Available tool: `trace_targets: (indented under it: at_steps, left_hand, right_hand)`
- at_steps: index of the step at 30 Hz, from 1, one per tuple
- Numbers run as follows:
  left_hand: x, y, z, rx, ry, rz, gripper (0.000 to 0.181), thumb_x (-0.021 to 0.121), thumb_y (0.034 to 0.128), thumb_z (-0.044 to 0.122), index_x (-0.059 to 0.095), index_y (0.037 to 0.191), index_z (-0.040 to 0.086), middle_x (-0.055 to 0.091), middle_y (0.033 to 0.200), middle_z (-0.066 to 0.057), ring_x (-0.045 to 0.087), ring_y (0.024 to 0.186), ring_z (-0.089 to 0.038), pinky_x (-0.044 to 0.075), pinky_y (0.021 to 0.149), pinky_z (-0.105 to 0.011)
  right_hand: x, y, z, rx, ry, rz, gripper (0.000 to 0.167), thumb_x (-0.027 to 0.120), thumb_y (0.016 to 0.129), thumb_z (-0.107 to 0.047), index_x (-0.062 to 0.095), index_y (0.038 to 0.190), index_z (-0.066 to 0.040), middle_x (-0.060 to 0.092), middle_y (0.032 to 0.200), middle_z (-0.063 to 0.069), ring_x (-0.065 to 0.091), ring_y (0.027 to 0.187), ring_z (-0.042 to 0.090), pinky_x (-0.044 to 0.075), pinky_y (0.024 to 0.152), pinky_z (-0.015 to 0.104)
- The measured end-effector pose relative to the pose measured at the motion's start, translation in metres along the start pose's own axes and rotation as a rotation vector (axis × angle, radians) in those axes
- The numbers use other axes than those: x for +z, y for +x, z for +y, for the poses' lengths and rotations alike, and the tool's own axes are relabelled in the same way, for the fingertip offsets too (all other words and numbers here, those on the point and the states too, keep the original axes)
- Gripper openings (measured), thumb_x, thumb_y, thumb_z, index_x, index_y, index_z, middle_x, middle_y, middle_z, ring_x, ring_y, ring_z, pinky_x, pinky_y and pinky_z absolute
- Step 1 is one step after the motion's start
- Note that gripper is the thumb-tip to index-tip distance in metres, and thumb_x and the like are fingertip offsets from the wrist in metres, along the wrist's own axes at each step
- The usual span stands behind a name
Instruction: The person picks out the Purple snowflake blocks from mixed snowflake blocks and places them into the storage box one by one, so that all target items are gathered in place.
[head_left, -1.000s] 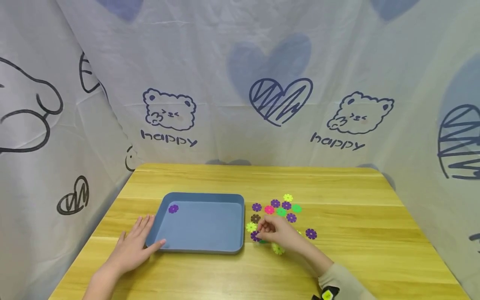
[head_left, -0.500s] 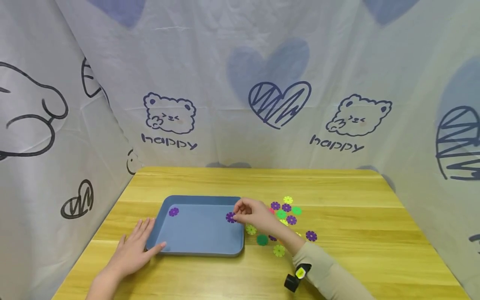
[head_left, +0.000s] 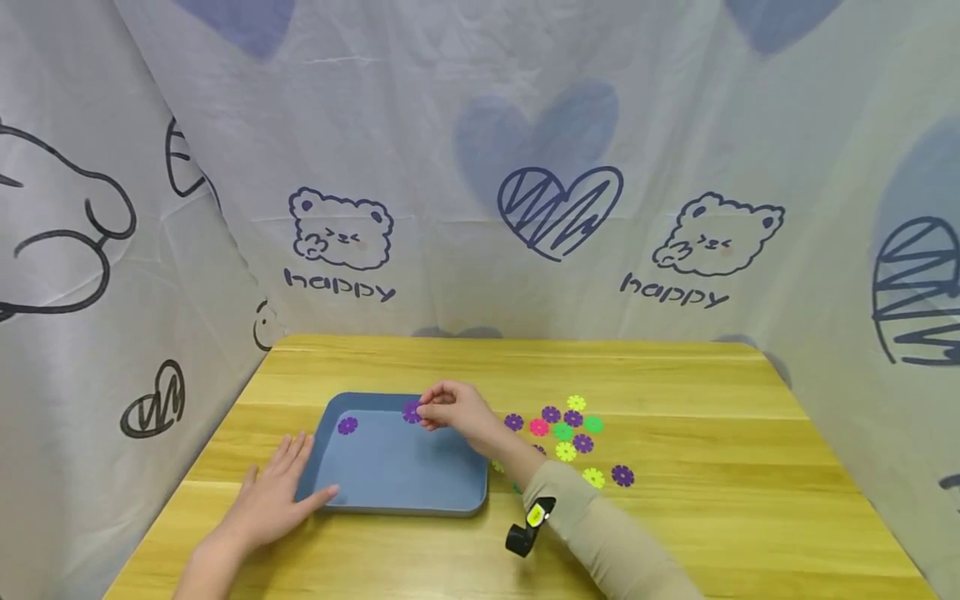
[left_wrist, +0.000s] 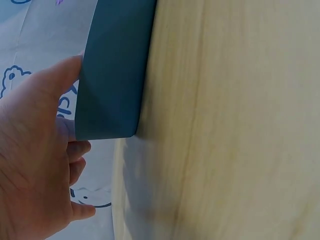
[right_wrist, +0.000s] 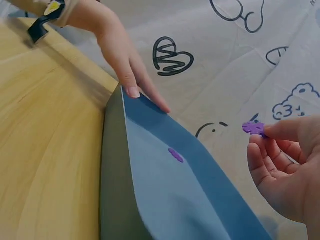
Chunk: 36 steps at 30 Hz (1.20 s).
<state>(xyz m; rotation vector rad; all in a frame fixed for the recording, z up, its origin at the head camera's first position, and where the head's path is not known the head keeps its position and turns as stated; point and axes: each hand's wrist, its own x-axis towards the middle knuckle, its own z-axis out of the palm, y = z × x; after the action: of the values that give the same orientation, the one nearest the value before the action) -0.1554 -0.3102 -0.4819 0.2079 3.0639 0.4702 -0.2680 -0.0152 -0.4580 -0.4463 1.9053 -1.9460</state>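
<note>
A blue tray point(head_left: 397, 509) stands on the table, with one purple flower disc point(head_left: 347, 426) lying in its far left part. Above the tray's far side, my right hand point(head_left: 459, 412) pinches another purple disc point(head_left: 412, 412) between thumb and fingertips; the right wrist view shows this pinched disc point(right_wrist: 253, 128) held above the tray. My left hand point(head_left: 273, 500) rests at the tray's near left corner, fingers extended along the outside and thumb on the rim. In the left wrist view, the left hand's thumb touches the tray wall point(left_wrist: 112, 75).
Several loose discs in purple, green, yellow and pink lie on the wooden table point(head_left: 712, 433) right of the tray, one purple disc point(head_left: 622, 476) a little apart. My right forearm partly covers the group. A printed white curtain point(head_left: 450, 250) hangs behind the table.
My right hand took a purple disc from the group and carried it left over the tray's right edge to above the tray's far side. My left hand has stayed at the tray corner.
</note>
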Motion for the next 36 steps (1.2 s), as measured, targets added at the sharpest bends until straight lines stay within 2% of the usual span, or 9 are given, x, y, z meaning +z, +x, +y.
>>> trace_targets:
  at_steps: [4, 8, 13, 17, 24, 31, 36]
  left_hand:
    - [0.003, -0.003, 0.0, -0.014, -0.019, -0.016, 0.097, 0.053, 0.0893, 0.065, 0.015, 0.156, 0.005, 0.014, 0.162, -0.022, 0.013, 0.149, -0.043, 0.012, 0.103, -0.082]
    - [0.005, -0.005, -0.001, -0.03, -0.046, -0.026, 0.099, 0.054, 0.0887, 0.065, 0.014, 0.156, 0.005, 0.012, 0.163, -0.023, 0.011, 0.149, -0.044, 0.01, 0.101, -0.083]
    - [0.007, -0.006, -0.003, -0.064, -0.071, -0.069, 0.102, 0.052, 0.0882, 0.067, 0.012, 0.157, 0.004, 0.009, 0.163, -0.024, 0.009, 0.149, -0.046, 0.009, 0.1, -0.085]
    - [0.006, -0.005, -0.001, -0.071, -0.087, -0.081, 0.102, 0.053, 0.0879, 0.067, 0.011, 0.157, 0.004, 0.01, 0.162, -0.025, 0.009, 0.148, -0.047, 0.008, 0.1, -0.085]
    - [0.005, -0.002, 0.001, -0.074, -0.088, -0.083, 0.104, 0.052, 0.0867, 0.07, 0.013, 0.156, 0.004, 0.012, 0.162, -0.025, 0.01, 0.148, -0.048, 0.01, 0.1, -0.085]
    - [0.005, 0.001, 0.0, -0.083, -0.098, -0.094, 0.104, 0.052, 0.0869, 0.069, 0.011, 0.157, 0.004, 0.011, 0.162, -0.025, 0.009, 0.148, -0.048, 0.009, 0.1, -0.085]
    - [0.004, 0.001, 0.002, -0.07, -0.09, -0.078, 0.103, 0.053, 0.0874, 0.068, 0.012, 0.157, 0.004, 0.013, 0.161, -0.025, 0.01, 0.148, -0.049, 0.01, 0.1, -0.085]
  right_hand:
    - [0.016, 0.017, 0.01, 0.049, 0.123, 0.031, 0.008, 0.065, 0.09, -0.002, 0.061, 0.096, 0.002, 0.067, 0.076, 0.001, 0.065, 0.067, 0.01, 0.061, 0.075, 0.038]
    - [0.035, 0.03, 0.021, 0.092, 0.208, 0.068, 0.006, 0.064, 0.089, 0.001, 0.061, 0.095, 0.002, 0.065, 0.076, 0.003, 0.064, 0.066, 0.011, 0.057, 0.063, 0.023]
    - [0.057, 0.04, 0.034, 0.148, 0.228, 0.079, 0.006, 0.065, 0.088, 0.002, 0.062, 0.094, 0.003, 0.063, 0.074, 0.004, 0.063, 0.063, 0.012, 0.057, 0.063, 0.025]
    - [0.066, 0.046, 0.042, 0.188, 0.241, 0.11, 0.007, 0.065, 0.088, 0.003, 0.063, 0.095, 0.004, 0.063, 0.073, 0.003, 0.063, 0.062, 0.012, 0.057, 0.062, 0.024]
    - [0.069, 0.052, 0.048, 0.239, 0.171, 0.235, 0.006, 0.067, 0.086, 0.004, 0.063, 0.089, 0.0, 0.065, 0.07, 0.006, 0.063, 0.057, 0.011, 0.058, 0.057, 0.024]
    - [0.074, 0.056, 0.047, 0.246, 0.066, 0.3, 0.01, 0.066, 0.085, 0.006, 0.063, 0.083, -0.003, 0.063, 0.069, 0.005, 0.061, 0.055, 0.009, 0.059, 0.056, 0.024]
    - [0.072, 0.053, 0.043, 0.243, 0.056, 0.326, 0.007, 0.067, 0.084, 0.005, 0.065, 0.088, -0.001, 0.062, 0.074, 0.004, 0.059, 0.057, 0.009, 0.057, 0.056, 0.022]
